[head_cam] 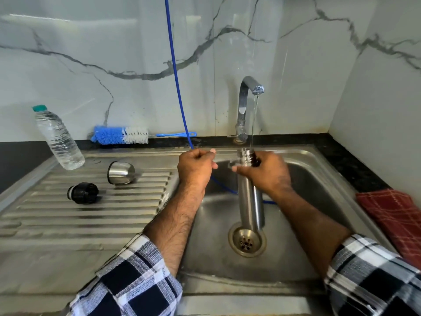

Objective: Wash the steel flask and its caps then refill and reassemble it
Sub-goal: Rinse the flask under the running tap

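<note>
Rinse step: steel flask [249, 201] is gripped near its mouth by right hand [264, 174] under running tap [247, 106]. Blue hose [175, 76] is pinched by left hand [196, 165]. Next, caps are to be washed.

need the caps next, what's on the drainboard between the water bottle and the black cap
Head view: only the steel cup cap on its side lies roughly between water bottle and black cap; otherwise bare ridged drainboard.
</note>
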Demonstrator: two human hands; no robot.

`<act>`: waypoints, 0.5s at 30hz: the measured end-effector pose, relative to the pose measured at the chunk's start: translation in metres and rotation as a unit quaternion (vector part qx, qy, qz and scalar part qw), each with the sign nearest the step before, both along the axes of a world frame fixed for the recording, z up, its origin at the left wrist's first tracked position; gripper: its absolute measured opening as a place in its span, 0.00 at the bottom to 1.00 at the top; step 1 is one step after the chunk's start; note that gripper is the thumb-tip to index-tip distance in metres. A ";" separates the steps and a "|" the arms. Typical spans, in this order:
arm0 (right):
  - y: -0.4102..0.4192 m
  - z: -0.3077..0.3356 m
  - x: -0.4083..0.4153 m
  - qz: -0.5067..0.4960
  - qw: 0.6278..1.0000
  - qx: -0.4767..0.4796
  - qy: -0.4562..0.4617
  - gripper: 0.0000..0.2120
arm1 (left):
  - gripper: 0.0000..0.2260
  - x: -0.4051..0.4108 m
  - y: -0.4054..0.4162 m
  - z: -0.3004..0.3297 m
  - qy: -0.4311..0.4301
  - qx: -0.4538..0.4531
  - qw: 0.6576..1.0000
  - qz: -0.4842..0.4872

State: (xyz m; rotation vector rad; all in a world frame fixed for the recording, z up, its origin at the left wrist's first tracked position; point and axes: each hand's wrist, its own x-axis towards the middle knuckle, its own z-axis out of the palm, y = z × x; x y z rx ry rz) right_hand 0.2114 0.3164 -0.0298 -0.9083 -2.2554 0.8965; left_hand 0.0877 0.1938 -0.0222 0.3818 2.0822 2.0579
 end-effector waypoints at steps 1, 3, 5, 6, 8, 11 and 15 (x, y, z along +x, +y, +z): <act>0.002 0.008 0.000 -0.015 0.999 0.011 0.049 0.22 | 0.08 -0.001 0.000 0.000 0.001 0.003 1.000 0.002; 0.007 0.028 -0.002 -0.038 0.984 0.042 0.170 0.26 | 0.08 -0.004 0.000 0.001 0.001 0.005 1.000 0.009; 0.007 0.028 0.000 -0.019 0.985 0.036 0.168 0.25 | 0.08 -0.004 0.001 0.002 0.002 0.000 1.000 0.007; 0.003 0.018 0.000 -0.006 0.993 0.008 0.117 0.24 | 0.08 -0.004 0.001 0.001 0.001 -0.001 1.000 0.006; -0.003 0.000 0.001 0.002 1.000 -0.017 0.006 0.18 | 0.08 -0.002 0.001 0.000 0.002 -0.002 1.000 0.003; 0.003 0.016 0.000 -0.027 0.994 0.025 0.106 0.19 | 0.10 -0.005 0.000 0.000 0.009 -0.005 1.000 0.007; 0.006 0.023 0.003 -0.012 0.989 -0.005 0.149 0.23 | 0.10 -0.007 0.001 0.000 0.006 -0.006 1.000 0.007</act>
